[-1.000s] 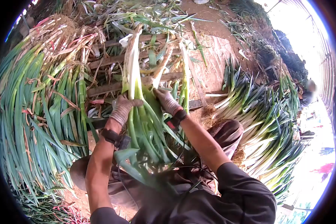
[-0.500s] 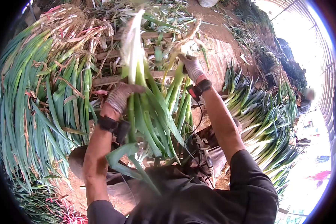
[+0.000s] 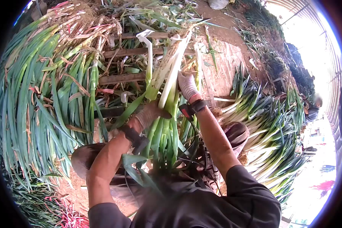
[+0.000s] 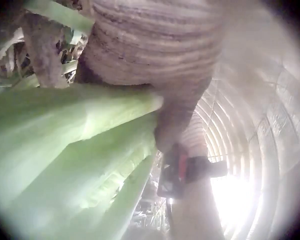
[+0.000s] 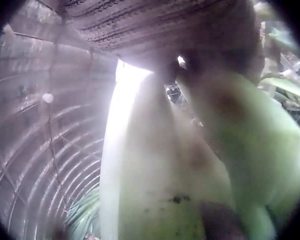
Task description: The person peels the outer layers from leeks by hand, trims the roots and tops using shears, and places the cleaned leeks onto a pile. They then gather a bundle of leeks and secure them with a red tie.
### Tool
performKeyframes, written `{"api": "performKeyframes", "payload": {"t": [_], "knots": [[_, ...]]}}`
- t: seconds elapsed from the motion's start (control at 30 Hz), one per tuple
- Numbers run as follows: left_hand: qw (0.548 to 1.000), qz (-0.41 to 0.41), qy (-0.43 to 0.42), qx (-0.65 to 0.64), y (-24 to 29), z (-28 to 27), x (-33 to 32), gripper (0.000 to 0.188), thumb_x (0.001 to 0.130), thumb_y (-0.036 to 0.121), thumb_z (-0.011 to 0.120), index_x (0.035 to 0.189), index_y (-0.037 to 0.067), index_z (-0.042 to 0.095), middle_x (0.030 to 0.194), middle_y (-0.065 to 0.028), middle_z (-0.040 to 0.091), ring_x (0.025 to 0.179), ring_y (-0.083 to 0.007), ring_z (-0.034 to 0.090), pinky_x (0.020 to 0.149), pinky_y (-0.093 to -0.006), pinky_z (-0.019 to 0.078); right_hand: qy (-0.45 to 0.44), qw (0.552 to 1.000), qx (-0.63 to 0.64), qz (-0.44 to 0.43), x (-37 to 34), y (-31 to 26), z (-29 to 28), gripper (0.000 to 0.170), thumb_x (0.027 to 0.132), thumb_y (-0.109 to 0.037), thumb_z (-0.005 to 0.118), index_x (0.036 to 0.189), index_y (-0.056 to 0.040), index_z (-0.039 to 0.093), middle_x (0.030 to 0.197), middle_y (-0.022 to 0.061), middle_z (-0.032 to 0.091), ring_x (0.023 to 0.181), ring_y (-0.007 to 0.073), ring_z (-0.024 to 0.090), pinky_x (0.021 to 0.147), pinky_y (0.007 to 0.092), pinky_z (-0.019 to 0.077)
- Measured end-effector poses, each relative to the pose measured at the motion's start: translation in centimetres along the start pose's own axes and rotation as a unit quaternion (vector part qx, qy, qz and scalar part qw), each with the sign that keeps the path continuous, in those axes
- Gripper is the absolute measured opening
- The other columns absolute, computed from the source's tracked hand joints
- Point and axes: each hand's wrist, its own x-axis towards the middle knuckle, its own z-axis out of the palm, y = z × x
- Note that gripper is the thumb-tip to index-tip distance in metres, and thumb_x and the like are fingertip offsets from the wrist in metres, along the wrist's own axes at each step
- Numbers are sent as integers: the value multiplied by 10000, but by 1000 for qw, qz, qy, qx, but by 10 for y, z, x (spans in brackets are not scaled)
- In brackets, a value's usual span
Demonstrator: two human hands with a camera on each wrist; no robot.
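At twelve o'clock, leeks, likely firm but easily bruised, best held mid-stalk, are gripped by the left hand and pinched by the right hand.

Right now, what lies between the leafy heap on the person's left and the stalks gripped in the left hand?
Wooden slats and leaf scraps lie between the heap and the stalks, as the head view shows.
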Motion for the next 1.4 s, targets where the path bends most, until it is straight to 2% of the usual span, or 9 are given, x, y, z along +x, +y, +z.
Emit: {"api": "performKeyframes", "payload": {"t": [0.13,0.27,0.37,0.53,0.77,0.97,1.1,1.2,1.4], "knots": [[1000,-13,24,-15,-17,6,4,504,655,94,798,1128,14,646,954,-67,676,890,-202,619,839,-338,500,-20,998,55,-17,-21,8,4,451,977,-360,520,1069,60,656,829,97,664,778,147,569,757,305,470],[998,-21,61,-16,9,5,-8,518,656,71,777,1150,9,629,995,-84,674,897,-224,635,825,-330,515,41,993,39,-106,-65,25,3,360,952,-272,565,1109,45,635,889,75,670,767,144,591,729,289,486],[993,-24,67,-95,9,3,-10,476,654,54,760,1118,22,657,965,-89,683,888,-225,624,852,-327,487,-123,952,263,97,-99,54,5,392,968,-323,601,1165,15,606,889,34,652,772,99,580,663,251,472],[996,-46,76,-24,6,6,-8,467,652,54,758,1106,8,657,948,-83,680,880,-222,621,841,-329,488,-200,960,191,52,-118,81,13,400,996,-334,564,1175,23,586,955,12,627,838,77,553,737,250,478],[989,-7,146,6,28,-9,-12,506,643,49,768,1128,-23,643,958,-104,685,844,-228,617,816,-320,490,-36,981,180,58,-103,106,-21,312,930,-326,664,979,-18,648,775,19,616,628,109,568,569,264,477],[943,-150,218,202,-13,-50,30,532,601,48,813,1093,-68,651,917,-158,693,821,-308,648,799,-390,512,-41,986,124,101,-114,90,-25,353,935,-340,655,994,8,660,767,-24,588,672,76,501,601,246,412],[963,-124,188,147,-40,-43,26,575,602,145,840,1096,-78,645,983,-207,688,893,-322,652,862,-373,502,-38,993,108,39,-112,71,-15,365,938,-394,634,904,-31,650,708,-8,581,620,85,514,570,251,429],[923,-171,193,286,3,-19,13,654,552,241,886,1073,-75,648,993,-245,683,916,-335,665,855,-361,517,-94,990,98,33,-110,57,-8,351,970,-330,604,1019,16,641,749,4,611,663,89,535,617,255,440],[973,-43,183,135,-4,3,2,409,658,150,815,1001,-34,692,866,-197,710,786,-259,689,751,-362,544,-142,977,153,-34,-122,22,2,468,956,-308,635,1243,48,538,1033,113,670,913,142,623,814,281,509]]}}
